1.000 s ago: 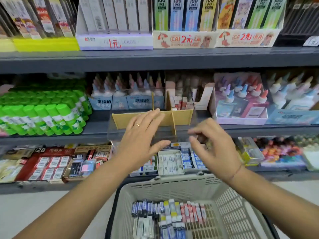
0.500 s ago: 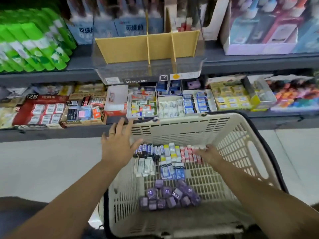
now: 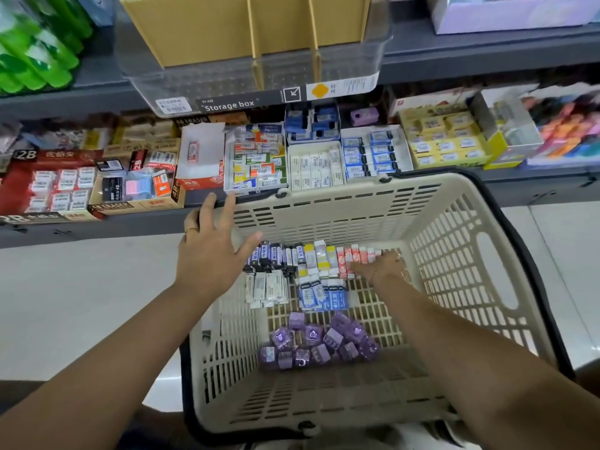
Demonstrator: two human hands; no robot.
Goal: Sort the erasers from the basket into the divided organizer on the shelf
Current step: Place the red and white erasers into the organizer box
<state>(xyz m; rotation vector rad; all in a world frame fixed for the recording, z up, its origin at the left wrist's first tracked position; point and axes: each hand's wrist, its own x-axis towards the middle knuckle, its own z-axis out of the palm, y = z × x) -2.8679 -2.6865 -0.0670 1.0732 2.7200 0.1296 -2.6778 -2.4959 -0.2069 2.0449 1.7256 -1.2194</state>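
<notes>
The basket point(image 3: 357, 203) stands below the shelf point(image 3: 470, 53) that carries the organizer point(image 3: 227, 82), a clear box in which cardboard dividers point(image 3: 252, 30) mark off three compartments. No eraser shows in the visible part; its rear is cut off by the frame edge. The erasers point(image 3: 292, 274) lie on the basket floor: a tight row along the far wall, two shorter rows on its near side, and a loose heap of purple erasers point(image 3: 318, 345) near the middle. The left hand point(image 3: 211, 258) hovers at the far left corner of the basket, fingers spread, holding nothing; contact with the rim cannot be told. The right hand point(image 3: 383, 266) is down at the right end of the far row, against the red-and-white erasers point(image 3: 352, 259). Its fingertips are hidden, so it cannot be told whether they pinch an eraser or only rest on the row. Sorting appears not yet begun. Hazards: the far row is packed side to side, so lifting one eraser may drag its neighbours and mix the kinds. A weak pinch on a smooth wrapper may release during the lift, dropping the eraser to the floor point(image 3: 81, 287) between basket and shelf. The organizer front appears to stand at the front edge of the shelf; a push may shift it.
</notes>
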